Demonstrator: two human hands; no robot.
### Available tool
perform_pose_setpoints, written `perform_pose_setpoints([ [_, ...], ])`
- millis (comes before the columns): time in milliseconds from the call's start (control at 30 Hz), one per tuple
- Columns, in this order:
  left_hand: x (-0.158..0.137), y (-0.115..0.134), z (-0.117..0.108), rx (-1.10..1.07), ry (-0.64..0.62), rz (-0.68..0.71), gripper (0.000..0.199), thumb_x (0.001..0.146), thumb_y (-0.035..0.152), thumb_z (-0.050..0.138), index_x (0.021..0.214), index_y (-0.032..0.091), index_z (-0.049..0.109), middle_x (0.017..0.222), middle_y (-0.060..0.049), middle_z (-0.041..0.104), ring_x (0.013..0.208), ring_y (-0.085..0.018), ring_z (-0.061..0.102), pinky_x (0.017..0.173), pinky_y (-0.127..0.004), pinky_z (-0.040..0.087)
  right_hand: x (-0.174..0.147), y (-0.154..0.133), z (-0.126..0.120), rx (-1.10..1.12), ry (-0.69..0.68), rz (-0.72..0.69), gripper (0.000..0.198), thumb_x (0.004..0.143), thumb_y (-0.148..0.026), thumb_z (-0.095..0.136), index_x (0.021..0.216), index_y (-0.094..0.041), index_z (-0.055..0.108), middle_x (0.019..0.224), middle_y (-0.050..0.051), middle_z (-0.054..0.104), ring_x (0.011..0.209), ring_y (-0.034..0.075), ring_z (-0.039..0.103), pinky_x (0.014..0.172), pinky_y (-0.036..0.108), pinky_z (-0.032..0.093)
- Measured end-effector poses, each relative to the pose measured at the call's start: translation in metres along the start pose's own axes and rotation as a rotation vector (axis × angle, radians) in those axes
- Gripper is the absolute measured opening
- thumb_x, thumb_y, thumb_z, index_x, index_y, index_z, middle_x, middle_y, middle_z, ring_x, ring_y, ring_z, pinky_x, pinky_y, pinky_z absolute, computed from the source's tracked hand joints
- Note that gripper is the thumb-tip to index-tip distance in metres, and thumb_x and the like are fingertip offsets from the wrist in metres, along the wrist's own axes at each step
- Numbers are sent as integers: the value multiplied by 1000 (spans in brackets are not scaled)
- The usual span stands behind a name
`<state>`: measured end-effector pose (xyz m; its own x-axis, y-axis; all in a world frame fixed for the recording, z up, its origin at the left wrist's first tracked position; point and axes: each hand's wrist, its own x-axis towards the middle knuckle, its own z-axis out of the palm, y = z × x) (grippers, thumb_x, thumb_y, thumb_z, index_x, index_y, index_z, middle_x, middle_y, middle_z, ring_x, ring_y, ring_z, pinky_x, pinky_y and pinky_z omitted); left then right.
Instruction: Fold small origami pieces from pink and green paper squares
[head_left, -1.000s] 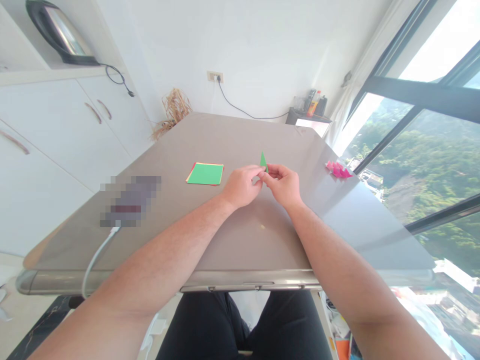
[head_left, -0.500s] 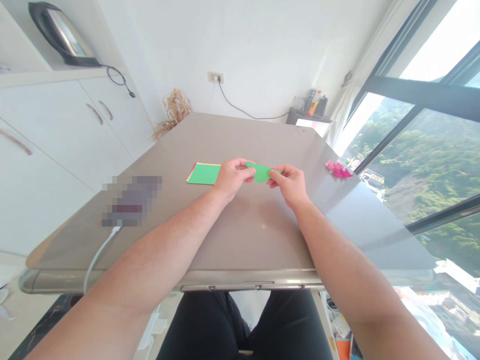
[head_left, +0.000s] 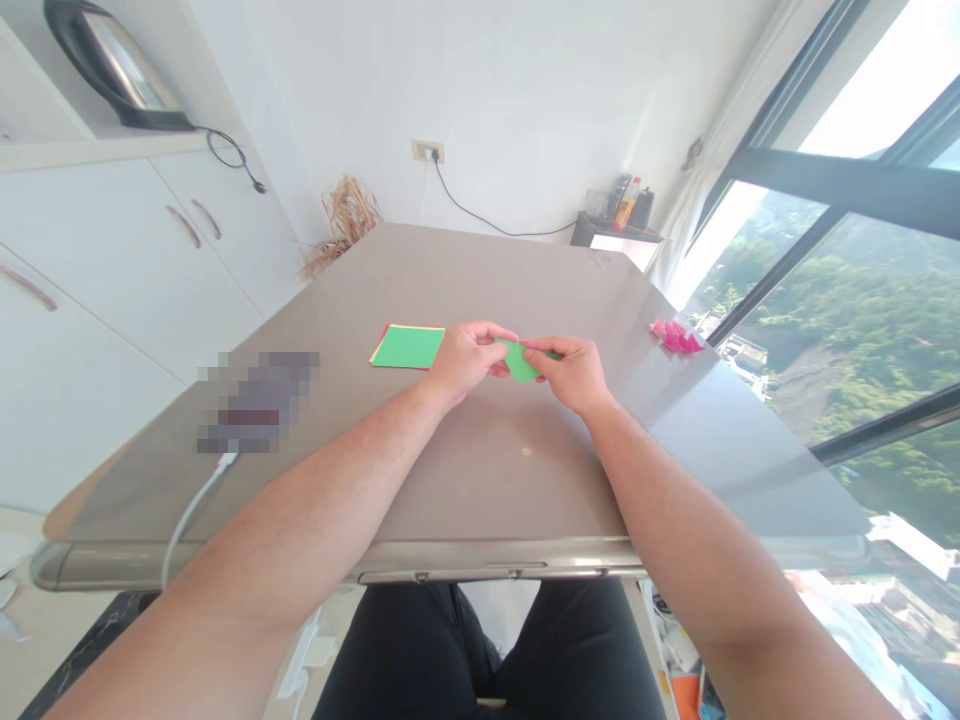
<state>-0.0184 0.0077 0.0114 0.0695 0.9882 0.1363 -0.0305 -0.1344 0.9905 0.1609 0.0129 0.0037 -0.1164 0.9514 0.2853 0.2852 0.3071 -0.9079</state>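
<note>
Paper [head_left: 520, 364], green, above table [head_left: 480, 470], pinched in left hand's [head_left: 466, 358] fingers at its 9 o'clock, right hand's [head_left: 576, 374] at its 3. Green-topped stack [head_left: 407, 347] towards 9, partly hidden by left hand; pink pieces [head_left: 677, 337] well apart, towards 3.

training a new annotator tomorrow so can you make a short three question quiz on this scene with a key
1. Multiple choice: what colour is the top sheet of the paper stack beside the left hand?
a) red
b) green
c) pink

2. True or false: the pink pieces lie on the table, to the right of the right hand.

3. Short answer: how many hands hold the small green paper?

Key:
1. b, green; red shows only at the edges.
2. True.
3. Two, one at each side of it.
</note>
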Motion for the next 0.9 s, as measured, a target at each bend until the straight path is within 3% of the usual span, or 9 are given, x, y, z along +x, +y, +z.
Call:
perform_pose_setpoints([
  [200, -1, 0, -3, -4, -21, 31, 21, 69, 20, 69, 88, 17, 75, 79, -4, 74, 68, -16, 71, 66, -32, 62, 2, 2, -2, 90, -46, -14, 23, 75, -35, 74, 94, -25, 83, 79, 1, 75, 67, 15, 66, 64, 31, 58],
  [500, 0, 3, -8, -60, -52, -30, 19, 68, 21, 74, 86, 16, 74, 80, -4, 75, 70, -18, 72, 70, -36, 63, 3, 1, -9, 226, -104, 30, 24, 70, -29, 78, 94, -24, 83, 80, 1, 76, 66, 15, 67, 66, 32, 59],
  [700, 0, 6, -7, -108, 2, -43, 15, 67, 17, 73, 82, 15, 73, 74, -2, 72, 63, -16, 70, 65, -34, 62, 5, 1, -10, 281, -64, 47, 24, 67, -30, 80, 89, -21, 82, 71, 0, 73, 55, 14, 66, 61, 33, 59],
  [900, 1, 7, -7, -137, 48, -49, 14, 67, 16, 73, 81, 14, 73, 79, -4, 72, 66, -16, 70, 69, -35, 62, 3, -6, -10, 369, -16, 87, 18, 65, -26, 77, 82, -20, 80, 66, 1, 72, 61, 18, 70, 62, 34, 61],
])
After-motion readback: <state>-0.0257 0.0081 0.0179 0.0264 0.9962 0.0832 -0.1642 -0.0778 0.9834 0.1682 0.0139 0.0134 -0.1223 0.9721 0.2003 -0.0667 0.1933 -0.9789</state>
